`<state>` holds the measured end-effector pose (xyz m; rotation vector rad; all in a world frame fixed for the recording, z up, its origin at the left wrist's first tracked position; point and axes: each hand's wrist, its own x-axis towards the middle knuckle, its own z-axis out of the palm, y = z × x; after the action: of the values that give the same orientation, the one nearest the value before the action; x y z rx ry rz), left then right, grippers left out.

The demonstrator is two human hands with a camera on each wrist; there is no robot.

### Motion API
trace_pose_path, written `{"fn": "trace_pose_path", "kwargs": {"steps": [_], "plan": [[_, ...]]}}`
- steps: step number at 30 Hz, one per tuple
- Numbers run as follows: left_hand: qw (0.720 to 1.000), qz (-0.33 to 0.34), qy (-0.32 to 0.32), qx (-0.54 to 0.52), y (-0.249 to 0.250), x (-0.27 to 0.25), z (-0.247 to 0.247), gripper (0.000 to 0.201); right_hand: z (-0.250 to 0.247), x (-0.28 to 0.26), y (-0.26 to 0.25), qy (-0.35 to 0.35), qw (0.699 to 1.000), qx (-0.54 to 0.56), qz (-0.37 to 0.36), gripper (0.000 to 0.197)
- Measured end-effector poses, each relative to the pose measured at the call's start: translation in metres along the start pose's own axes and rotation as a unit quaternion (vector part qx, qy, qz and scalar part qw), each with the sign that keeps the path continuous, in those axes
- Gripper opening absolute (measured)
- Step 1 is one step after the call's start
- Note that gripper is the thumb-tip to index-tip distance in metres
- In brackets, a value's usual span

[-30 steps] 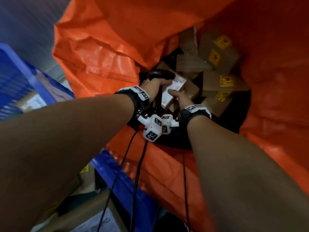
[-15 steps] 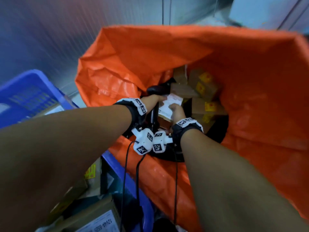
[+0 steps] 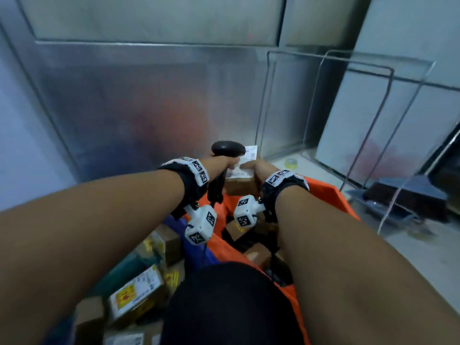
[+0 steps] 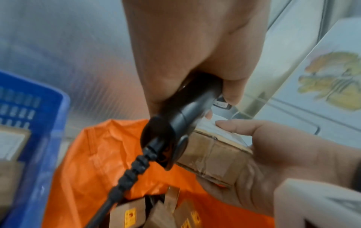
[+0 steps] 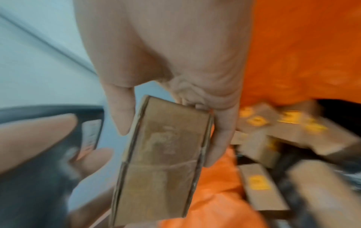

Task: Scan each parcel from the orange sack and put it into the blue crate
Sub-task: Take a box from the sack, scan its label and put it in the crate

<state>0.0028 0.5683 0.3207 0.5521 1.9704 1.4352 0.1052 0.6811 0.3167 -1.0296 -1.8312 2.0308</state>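
Note:
My left hand [image 3: 222,163] grips the handle of a black corded scanner [image 3: 227,148], whose head stands just left of the parcel's white label [image 3: 245,160]. My right hand [image 3: 257,168] holds a small brown cardboard parcel [image 3: 240,186] between thumb and fingers, above the orange sack [image 3: 323,192]. In the left wrist view the scanner [image 4: 187,108] almost touches the parcel [image 4: 213,155], with the blue crate [image 4: 39,108] at the left. The right wrist view shows the parcel [image 5: 162,154] in my fingers and several parcels [image 5: 283,138] lying in the sack [image 5: 302,54].
Several labelled parcels [image 3: 135,292] lie in the crate at lower left. A metal wall stands close ahead. Clear plastic panels [image 3: 348,120], a tape roll [image 3: 290,162] and a dark tray [image 3: 403,195] are at the right.
Both hands have risen out of the sack with the parcel and the scanner. The view has lifted from the sack's inside toward the wall.

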Motion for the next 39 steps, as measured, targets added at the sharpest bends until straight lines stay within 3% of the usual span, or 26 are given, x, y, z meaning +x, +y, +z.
{"fn": "trace_pose_path", "kwargs": {"steps": [4,6,9,11,12,15,19,21,22,25,29,32,35,39], "plan": [[0.994,0.047,0.088,-0.053,0.035,-0.052,-0.071,0.027,0.063,-0.038,-0.054,-0.027,0.999,-0.028,-0.036,0.036],[0.990,0.058,0.113,-0.068,0.043,-0.077,-0.107,0.028,0.098,-0.057,-0.073,-0.049,0.997,-0.058,-0.035,0.025],[0.984,0.053,0.146,-0.092,0.030,-0.086,-0.165,0.057,0.147,-0.085,-0.088,-0.080,0.994,-0.068,-0.027,0.008],[0.979,0.047,0.169,-0.103,0.019,-0.108,-0.197,0.057,0.183,-0.093,-0.087,-0.117,0.991,-0.062,-0.035,0.007],[0.976,0.043,0.185,-0.104,0.014,-0.120,-0.209,0.052,0.200,-0.094,-0.083,-0.135,0.988,-0.069,-0.042,0.010],[0.967,0.034,0.226,-0.110,-0.009,-0.154,-0.241,0.042,0.252,-0.076,-0.061,-0.177,0.979,-0.089,-0.041,0.048],[0.948,0.014,0.289,-0.136,-0.053,-0.167,-0.276,0.030,0.312,-0.003,-0.015,-0.222,0.965,-0.134,-0.029,0.093],[0.938,-0.001,0.302,-0.168,-0.073,-0.167,-0.286,0.031,0.329,0.007,-0.003,-0.242,0.960,-0.140,-0.018,0.100],[0.934,-0.008,0.305,-0.185,-0.082,-0.165,-0.288,0.031,0.331,-0.007,-0.004,-0.246,0.958,-0.144,-0.013,0.094],[0.922,-0.034,0.321,-0.215,-0.110,-0.156,-0.288,0.023,0.334,-0.039,-0.005,-0.226,0.964,-0.143,-0.001,0.047],[0.913,-0.057,0.330,-0.233,-0.136,-0.138,-0.285,0.015,0.339,-0.035,0.011,-0.213,0.969,-0.126,0.018,0.024],[0.915,-0.059,0.321,-0.235,-0.137,-0.126,-0.286,0.019,0.340,-0.028,0.017,-0.217,0.972,-0.088,0.030,0.018],[0.912,-0.050,0.325,-0.247,-0.132,-0.117,-0.286,0.021,0.340,-0.022,0.017,-0.196,0.978,-0.059,0.030,0.030],[0.917,-0.053,0.317,-0.236,-0.128,-0.111,-0.282,0.024,0.328,-0.015,0.023,-0.150,0.987,-0.037,0.031,0.030]]}}
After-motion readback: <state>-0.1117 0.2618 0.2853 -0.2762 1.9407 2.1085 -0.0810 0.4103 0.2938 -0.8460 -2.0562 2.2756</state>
